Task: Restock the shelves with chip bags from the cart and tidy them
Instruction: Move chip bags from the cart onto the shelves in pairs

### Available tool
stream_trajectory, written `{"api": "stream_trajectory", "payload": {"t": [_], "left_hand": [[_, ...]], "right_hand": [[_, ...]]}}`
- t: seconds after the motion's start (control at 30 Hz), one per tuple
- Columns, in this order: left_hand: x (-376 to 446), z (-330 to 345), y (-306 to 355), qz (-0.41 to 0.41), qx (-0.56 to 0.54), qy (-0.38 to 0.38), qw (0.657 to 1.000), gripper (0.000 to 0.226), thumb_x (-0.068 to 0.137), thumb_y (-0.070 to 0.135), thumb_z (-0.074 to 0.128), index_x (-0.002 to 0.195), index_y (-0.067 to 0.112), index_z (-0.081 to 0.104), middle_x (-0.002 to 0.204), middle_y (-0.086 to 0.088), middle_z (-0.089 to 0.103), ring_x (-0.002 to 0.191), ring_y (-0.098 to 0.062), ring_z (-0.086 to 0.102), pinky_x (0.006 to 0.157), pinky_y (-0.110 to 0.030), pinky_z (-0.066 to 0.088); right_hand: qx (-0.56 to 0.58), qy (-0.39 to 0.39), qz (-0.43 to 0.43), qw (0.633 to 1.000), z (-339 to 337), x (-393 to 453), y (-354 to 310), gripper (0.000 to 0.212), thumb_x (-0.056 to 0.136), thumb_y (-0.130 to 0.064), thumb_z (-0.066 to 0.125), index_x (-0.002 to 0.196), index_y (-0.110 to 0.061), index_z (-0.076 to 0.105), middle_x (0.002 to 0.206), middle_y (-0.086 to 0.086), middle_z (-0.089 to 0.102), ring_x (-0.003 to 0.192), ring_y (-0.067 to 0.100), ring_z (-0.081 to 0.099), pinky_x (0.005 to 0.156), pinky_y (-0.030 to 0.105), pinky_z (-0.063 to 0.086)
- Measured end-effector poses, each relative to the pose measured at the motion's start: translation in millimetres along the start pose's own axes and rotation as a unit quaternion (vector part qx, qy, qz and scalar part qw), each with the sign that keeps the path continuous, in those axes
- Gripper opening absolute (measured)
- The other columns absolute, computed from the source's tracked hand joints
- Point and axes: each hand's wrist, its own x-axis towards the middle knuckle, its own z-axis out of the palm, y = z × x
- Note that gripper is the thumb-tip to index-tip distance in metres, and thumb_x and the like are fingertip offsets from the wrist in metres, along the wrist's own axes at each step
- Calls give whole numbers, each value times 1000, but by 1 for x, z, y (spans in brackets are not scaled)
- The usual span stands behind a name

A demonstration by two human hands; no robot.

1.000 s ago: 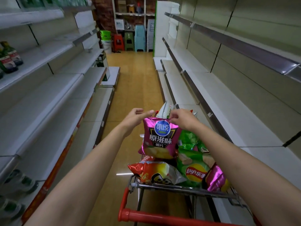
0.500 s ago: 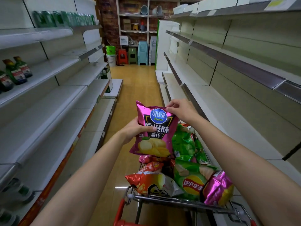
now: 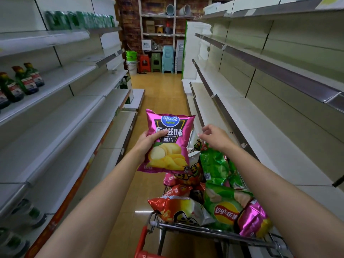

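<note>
Gripped by the left hand (image 3: 147,144) at frame centre, a pink bag (image 3: 168,142) stands upright above the cart (image 3: 204,229), reading "copico" and "ORIGINAL FLAVOR". Right hand (image 3: 216,136) hovers just beside it, fingers loosely curled, holding nothing. Lower right, a green bag (image 3: 226,211) reads "Lay's".

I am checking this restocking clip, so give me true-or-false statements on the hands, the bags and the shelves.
1. The left hand holds the pink chip bag upright above the cart. True.
2. The right hand grips that bag too. False: it hangs apart from it, over the bags in the cart, gripping nothing.
3. A green Lay's bag lies in the cart. True.
4. Chip bags line the right-hand shelves. False: none are there.
5. Green bottles stand on a left shelf. True.
</note>
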Motion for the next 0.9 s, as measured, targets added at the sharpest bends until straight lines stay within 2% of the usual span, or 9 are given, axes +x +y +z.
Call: {"api": "stream_trajectory", "payload": {"t": [0.07,0.17,0.27,0.37,0.43,0.53,0.6,0.73,0.9], "left_hand": [[0,-3,-1,-3,10,-7,1000,88,45,45,89,121,12,58,100,-9,74,89,-28,72,81,-41,58],[0,-8,-4,-8,17,-15,1000,95,45,47,89,126,12,54,103,-10,74,91,-29,72,82,-43,57],[1,-15,-7,-17,20,-17,1000,96,46,47,89,127,11,52,104,-11,73,92,-29,71,81,-42,57],[3,-24,-9,-33,32,-32,998,97,47,46,89,129,11,51,107,-11,72,94,-30,71,78,-39,57],[3,-28,-10,-41,40,-39,998,93,50,46,88,128,11,51,107,-11,72,94,-29,71,79,-39,57],[4,-33,-11,-52,39,-39,997,68,61,40,82,118,10,60,102,-11,74,85,-25,71,80,-38,57],[4,-34,-10,-58,39,-42,997,56,65,38,82,111,10,63,100,-11,74,81,-24,71,81,-38,57],[4,-35,-5,-56,35,-42,997,53,67,37,82,109,9,64,101,-12,74,82,-25,71,82,-38,57],[5,-29,2,-41,28,-51,997,46,67,36,75,104,11,63,93,-8,75,76,-22,72,72,-33,59]], "right_hand": [[-10,-9,5,1000,11,2,7,38,96,-27,57,130,-11,52,127,8,58,112,23,56,96,40,49],[-55,-32,2,998,27,5,17,38,94,-25,60,128,-9,56,131,9,59,118,24,55,97,32,43],[-109,-65,3,992,41,11,24,46,90,-23,66,133,-12,55,137,7,55,126,24,51,102,33,41],[-185,-70,-7,980,55,17,31,59,86,-20,70,140,-17,47,144,5,48,132,26,43,107,40,40],[-215,-67,-2,974,62,19,35,61,87,-15,68,143,-19,43,146,4,44,133,27,41,104,43,42],[-246,-44,22,968,71,21,39,50,91,-8,61,138,-20,49,136,7,53,118,27,54,85,39,51],[-248,-15,35,968,76,24,41,36,93,-6,58,127,-19,60,127,5,57,103,25,60,76,37,53],[-229,6,71,971,74,29,42,14,94,-9,56,93,-10,70,97,7,68,83,25,64,69,34,54],[-171,20,61,983,67,32,44,13,96,-18,56,84,-16,61,91,5,66,79,21,62,65,31,47]]}}
